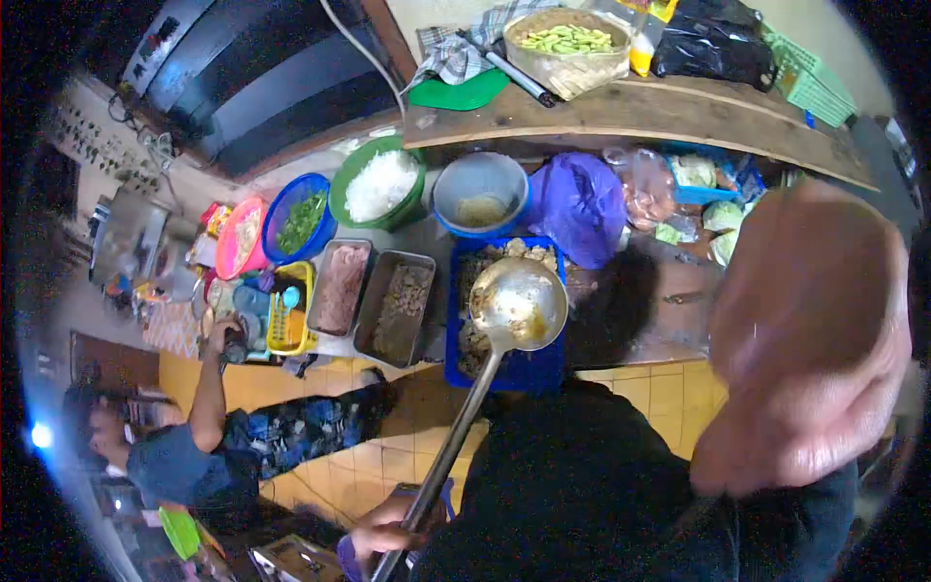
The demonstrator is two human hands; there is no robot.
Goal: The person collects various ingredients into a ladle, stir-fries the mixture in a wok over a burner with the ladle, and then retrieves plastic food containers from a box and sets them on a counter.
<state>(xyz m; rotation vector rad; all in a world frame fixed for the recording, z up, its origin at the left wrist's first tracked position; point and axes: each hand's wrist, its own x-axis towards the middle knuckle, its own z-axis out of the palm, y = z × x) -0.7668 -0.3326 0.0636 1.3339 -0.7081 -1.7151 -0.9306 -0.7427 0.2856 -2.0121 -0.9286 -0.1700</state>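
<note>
My left hand (388, 529) is wrapped round the handle of a big metal ladle (454, 432), low in the view. The ladle's round bowl, smeared with brown and yellow residue, is above a blue tray (524, 376) of pale, lumpy food pieces (529, 254), hiding part of them. Whether the bowl touches the food I cannot tell. Large and blurred, my right hand (805, 339) is raised close to the camera on the right side. Its fingers cannot be made out, nor whether it holds anything.
Beside the tray stand two metal pans (424, 260) of food and a blue-rimmed bucket (443, 218). Bowls of white food (385, 184) and chopped greens (303, 221) are further left. A purple bag (579, 209) lies right. Another person (199, 456) works at the left. A wooden shelf (621, 112) overhangs behind.
</note>
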